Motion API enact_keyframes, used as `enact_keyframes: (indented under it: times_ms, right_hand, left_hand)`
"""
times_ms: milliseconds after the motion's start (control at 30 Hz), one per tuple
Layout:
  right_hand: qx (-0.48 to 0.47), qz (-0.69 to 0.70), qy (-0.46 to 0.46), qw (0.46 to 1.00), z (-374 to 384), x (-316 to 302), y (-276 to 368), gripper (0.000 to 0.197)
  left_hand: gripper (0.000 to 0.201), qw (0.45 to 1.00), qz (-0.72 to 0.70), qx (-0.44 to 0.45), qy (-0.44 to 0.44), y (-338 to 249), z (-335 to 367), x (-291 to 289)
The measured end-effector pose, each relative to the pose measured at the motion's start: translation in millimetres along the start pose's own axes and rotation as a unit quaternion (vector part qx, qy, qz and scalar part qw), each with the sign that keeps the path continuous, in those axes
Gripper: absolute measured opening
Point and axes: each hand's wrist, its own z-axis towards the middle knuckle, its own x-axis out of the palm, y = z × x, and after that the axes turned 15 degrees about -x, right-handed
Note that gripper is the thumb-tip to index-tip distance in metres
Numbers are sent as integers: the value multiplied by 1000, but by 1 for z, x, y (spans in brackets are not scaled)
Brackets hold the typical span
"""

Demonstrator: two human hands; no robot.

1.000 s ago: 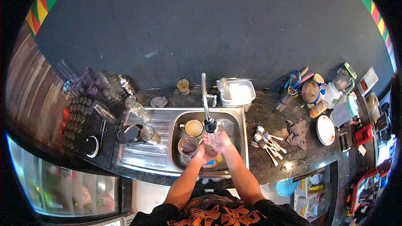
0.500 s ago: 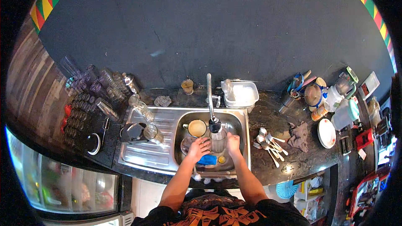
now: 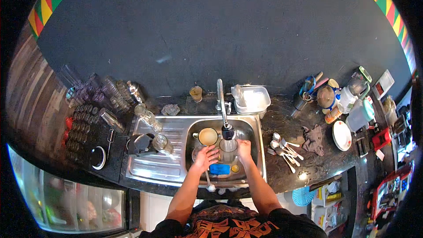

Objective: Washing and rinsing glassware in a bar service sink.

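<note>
Under the faucet (image 3: 228,132) in the sink (image 3: 190,128), a clear jug (image 3: 228,152) stands beneath the spout. My right hand (image 3: 243,149) is closed at its right side, seemingly round the handle, which the fingers hide. My left hand (image 3: 206,158) is open with fingers spread, holding nothing, left of the jug. Partly behind it lies a clear round vessel. A cream mug (image 3: 208,136) with a dark rim sits at the back left of the basin. Nearer me are a blue sponge (image 3: 220,169) and a small round yellowish piece (image 3: 235,168).
Left on the drainboard (image 3: 152,172) stand a dark container (image 3: 141,143) and glassware. Many glasses (image 3: 86,125) crowd the far left. Several forks and spoons (image 3: 286,152), a grey cloth (image 3: 313,140) and white plates (image 3: 342,135) lie right. A white tub (image 3: 255,99) stands behind the sink.
The view has shifted slightly. My left hand still hovers open with fingers spread, and my right hand stays closed at the jug's side.
</note>
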Motion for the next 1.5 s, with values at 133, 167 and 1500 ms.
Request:
enact_keyframes:
  times_ms: [133, 167, 1500]
  right_hand:
    - [6, -42, -81, 996, -2, 7, 4, 36]
    - [-31, 1, -94, 995, -3, 8, 5, 37]
    - [317, 257, 138, 903, 32, 7, 33, 13]
  left_hand:
    - [46, 1000, 9, -1, 11, -5, -5, -5]
    - [46, 1000, 12, -3, 18, -8, -7, -5]
    - [33, 986, -162, 30, 16, 27, 77, 36]
